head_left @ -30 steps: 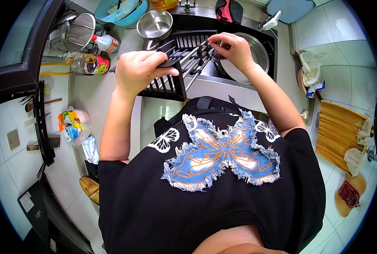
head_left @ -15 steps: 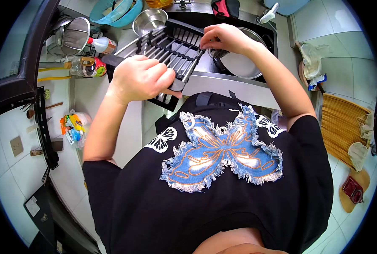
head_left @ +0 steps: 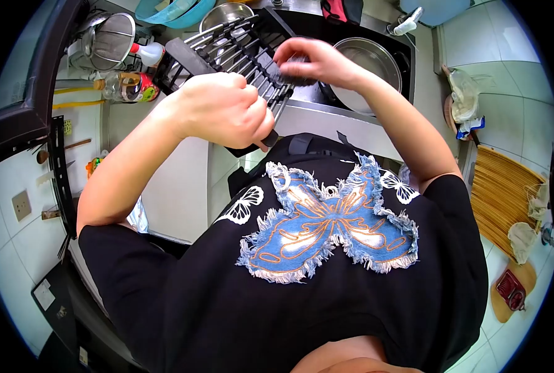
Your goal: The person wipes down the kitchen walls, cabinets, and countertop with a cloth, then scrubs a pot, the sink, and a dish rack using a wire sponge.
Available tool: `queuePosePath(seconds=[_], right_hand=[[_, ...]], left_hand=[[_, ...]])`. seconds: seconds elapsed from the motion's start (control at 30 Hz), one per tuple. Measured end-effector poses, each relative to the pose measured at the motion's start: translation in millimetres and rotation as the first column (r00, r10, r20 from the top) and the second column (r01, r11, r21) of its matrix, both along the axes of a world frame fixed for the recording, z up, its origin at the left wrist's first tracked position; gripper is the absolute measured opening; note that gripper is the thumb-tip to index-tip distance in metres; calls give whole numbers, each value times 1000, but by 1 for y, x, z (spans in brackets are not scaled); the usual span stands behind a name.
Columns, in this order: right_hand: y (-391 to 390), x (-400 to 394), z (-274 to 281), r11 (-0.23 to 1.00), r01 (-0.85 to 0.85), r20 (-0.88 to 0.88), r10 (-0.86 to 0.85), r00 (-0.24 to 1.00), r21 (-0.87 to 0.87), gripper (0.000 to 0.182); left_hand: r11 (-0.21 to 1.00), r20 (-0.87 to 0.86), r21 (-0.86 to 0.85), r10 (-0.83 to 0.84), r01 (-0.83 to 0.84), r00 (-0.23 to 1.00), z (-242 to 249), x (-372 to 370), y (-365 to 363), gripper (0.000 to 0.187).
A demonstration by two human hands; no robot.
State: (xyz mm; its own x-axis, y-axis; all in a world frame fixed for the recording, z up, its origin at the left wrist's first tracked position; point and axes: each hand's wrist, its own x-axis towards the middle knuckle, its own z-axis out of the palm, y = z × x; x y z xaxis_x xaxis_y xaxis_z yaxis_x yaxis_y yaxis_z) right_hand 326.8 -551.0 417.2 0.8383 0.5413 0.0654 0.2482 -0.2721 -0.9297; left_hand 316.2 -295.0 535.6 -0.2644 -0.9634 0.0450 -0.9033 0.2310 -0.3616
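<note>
My left hand [head_left: 227, 112] is closed around the near edge of a dish rack [head_left: 192, 57], which has black plastic ends and thin metal rods. The rack is tilted over the sink [head_left: 317, 93]. Against its right side, my right hand [head_left: 317, 60] is curled round a dark, mesh-like steel wool scrubber [head_left: 297, 73], partly hidden by the fingers and smeared by motion. A round metal pan [head_left: 367, 68] sits in the sink just right of this hand. A steel bowl [head_left: 227, 13] shows behind the rack.
Blue plastic basins [head_left: 174, 13] stand at the back left. Left of the rack are a sieve [head_left: 113, 42], a white bottle with a red cap [head_left: 149, 53] and a clear bottle [head_left: 124, 86]. The faucet [head_left: 406, 23] is at back right; a bamboo mat [head_left: 507, 193] lies far right.
The rack has turned and tilted, and my left forearm has swung outward with the elbow further left. My right hand has moved left with the scrubber onto the rods.
</note>
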Motion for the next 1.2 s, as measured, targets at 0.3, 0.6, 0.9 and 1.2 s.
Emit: queuePosePath(seconds=[0.3,0.6,0.9,1.2], right_hand=[[11,29,-18,817,-420,-55,435,899,-396,16],[-16,29,-17,971,-72,275,135,952,-226,12],[4,28,0,738,-328,103,472,876,-590,22],[12,33,-5,701,-376,43,501,865,-605,15]], left_hand=[[984,-112,25,-172,175,979,3,4,-20,19],[990,-68,22,-135,137,988,5,6,-18,25],[983,-91,84,-156,163,984,7,3,-23,25],[983,-95,94,-148,157,984,14,5,-23,29]])
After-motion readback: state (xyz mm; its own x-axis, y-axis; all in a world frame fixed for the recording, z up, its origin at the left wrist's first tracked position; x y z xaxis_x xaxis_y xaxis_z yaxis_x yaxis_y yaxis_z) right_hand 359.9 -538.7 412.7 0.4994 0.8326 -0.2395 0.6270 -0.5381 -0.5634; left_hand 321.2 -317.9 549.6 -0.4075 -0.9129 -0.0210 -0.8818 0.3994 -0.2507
